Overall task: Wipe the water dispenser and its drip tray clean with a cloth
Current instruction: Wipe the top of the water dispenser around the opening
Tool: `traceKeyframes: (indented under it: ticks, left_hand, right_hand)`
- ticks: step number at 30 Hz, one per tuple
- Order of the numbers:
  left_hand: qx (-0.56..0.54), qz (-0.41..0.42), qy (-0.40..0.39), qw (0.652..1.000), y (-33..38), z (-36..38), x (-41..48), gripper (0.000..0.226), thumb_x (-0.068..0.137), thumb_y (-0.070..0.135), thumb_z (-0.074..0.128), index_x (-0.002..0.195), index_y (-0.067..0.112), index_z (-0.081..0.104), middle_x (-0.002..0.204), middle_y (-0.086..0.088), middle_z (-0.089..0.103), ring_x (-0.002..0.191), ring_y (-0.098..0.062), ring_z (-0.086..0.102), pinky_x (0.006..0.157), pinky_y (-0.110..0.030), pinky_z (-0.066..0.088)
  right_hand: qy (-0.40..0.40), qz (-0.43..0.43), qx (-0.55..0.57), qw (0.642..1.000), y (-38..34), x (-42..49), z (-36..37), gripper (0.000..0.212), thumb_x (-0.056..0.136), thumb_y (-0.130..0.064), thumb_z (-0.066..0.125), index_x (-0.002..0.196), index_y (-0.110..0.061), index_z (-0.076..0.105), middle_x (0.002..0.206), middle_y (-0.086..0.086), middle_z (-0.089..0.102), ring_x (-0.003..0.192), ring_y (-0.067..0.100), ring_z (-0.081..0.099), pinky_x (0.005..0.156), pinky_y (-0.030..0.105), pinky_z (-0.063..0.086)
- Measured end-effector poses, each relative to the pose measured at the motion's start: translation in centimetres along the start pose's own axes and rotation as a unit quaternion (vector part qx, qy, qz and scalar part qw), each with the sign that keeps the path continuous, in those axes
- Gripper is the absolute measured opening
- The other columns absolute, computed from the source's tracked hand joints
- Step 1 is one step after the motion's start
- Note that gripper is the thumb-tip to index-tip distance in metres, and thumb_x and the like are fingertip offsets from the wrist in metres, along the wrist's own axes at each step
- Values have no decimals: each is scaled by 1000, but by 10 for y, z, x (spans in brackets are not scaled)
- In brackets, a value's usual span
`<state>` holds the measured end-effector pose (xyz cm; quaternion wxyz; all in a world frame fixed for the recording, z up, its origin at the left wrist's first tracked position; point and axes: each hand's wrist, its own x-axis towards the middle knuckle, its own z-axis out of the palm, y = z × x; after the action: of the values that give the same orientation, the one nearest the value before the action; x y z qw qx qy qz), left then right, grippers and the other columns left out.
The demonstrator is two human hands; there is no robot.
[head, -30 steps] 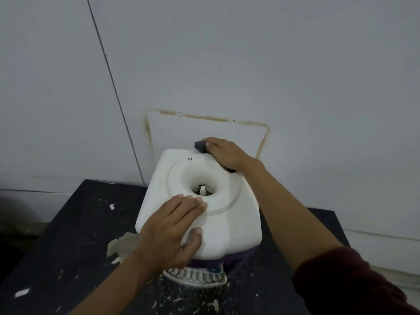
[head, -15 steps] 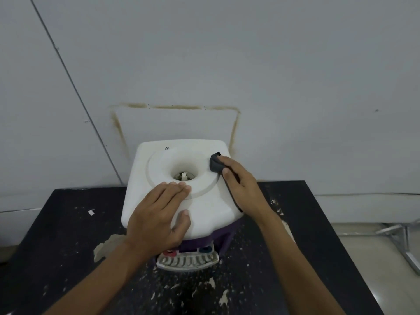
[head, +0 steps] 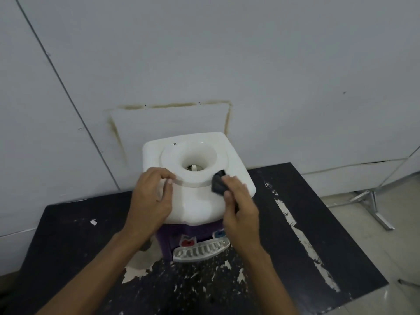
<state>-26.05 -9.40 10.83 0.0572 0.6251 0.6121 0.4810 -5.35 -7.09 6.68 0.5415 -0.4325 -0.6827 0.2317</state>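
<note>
Head view: the water dispenser [head: 195, 201] stands on the dark, flaking worktop [head: 68, 246] against the wall. The left hand [head: 151, 198] braces its white top at 8 o'clock of the bottle well, fingers bent and hooked on the raised ring. The right hand [head: 241, 208] pinches a small dark cloth [head: 218, 181] against the top at 4 o'clock. The drip tray [head: 200, 251] juts out at 6 o'clock, untouched. With no bottle, the smooth plastic body is probably light and could slide, so hold it from above. The cloth is soft; keep it bunched.
</note>
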Motion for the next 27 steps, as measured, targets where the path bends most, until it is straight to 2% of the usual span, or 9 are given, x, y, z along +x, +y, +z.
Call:
traceKeyframes:
  ticks: [3,5,10,13,16,19,21,24,27]
  left_hand:
    - [39,-42,-13,998,-23,-24,3,13,94,1,61,97,13,67,100,5,62,91,-8,55,82,-17,46]
    - [43,-39,-42,997,-34,-33,2,13,92,0,64,97,10,70,100,2,66,88,-7,57,78,-7,42]
    - [30,-42,-33,998,-43,-43,4,12,93,6,67,101,11,74,93,4,73,80,-8,64,72,-11,46]
    - [-23,-107,-18,994,-44,-50,5,11,96,13,65,104,16,72,92,9,72,83,0,66,74,-14,50]
    - [-55,-155,24,986,-42,-58,1,7,98,18,62,102,22,67,89,15,67,81,7,63,69,-8,47]
    - [-83,-191,48,977,-37,-62,-6,7,100,24,59,99,20,65,83,8,66,73,4,60,62,-13,43]
    - [-94,-199,54,974,-32,-60,-11,12,100,26,58,93,20,65,79,6,66,70,-1,59,62,-21,45]
    - [-102,-202,67,972,-27,-53,-22,10,100,19,56,95,21,64,85,8,66,77,-2,60,67,-22,48]
    - [-62,-161,65,983,-25,-38,-41,17,100,10,54,105,24,61,98,12,62,89,-3,60,74,-22,48]
  right_hand:
    - [37,52,-59,996,-4,5,5,32,102,-10,51,132,-11,62,139,-3,58,140,15,42,112,47,39]
    - [19,10,-109,994,-12,-3,23,33,102,-9,52,133,-11,62,141,-1,57,143,14,38,114,45,38]
    - [-43,-108,-214,970,-51,-34,90,34,101,-14,49,131,-9,63,139,6,60,139,25,45,115,43,37]
    - [-92,-138,-207,964,-66,-38,124,34,99,-12,54,131,-11,63,138,6,60,138,26,46,114,41,38]
    - [-124,-91,-139,978,-74,-24,130,32,99,-9,53,129,-11,64,134,4,62,131,21,52,110,40,43]
    - [-117,-43,-65,990,-78,-12,118,32,101,-7,51,130,-9,63,130,2,64,122,13,56,104,34,46]
    - [-103,-50,-93,989,-71,-5,106,34,99,-6,51,130,-10,63,129,2,64,121,14,57,103,36,47]
    - [-155,-130,-198,959,-60,6,93,36,94,-6,56,128,-10,64,129,5,63,122,23,58,102,43,48]
    - [-245,-225,-261,906,-56,25,88,37,94,-9,58,131,-14,60,131,3,61,131,25,50,111,42,41]
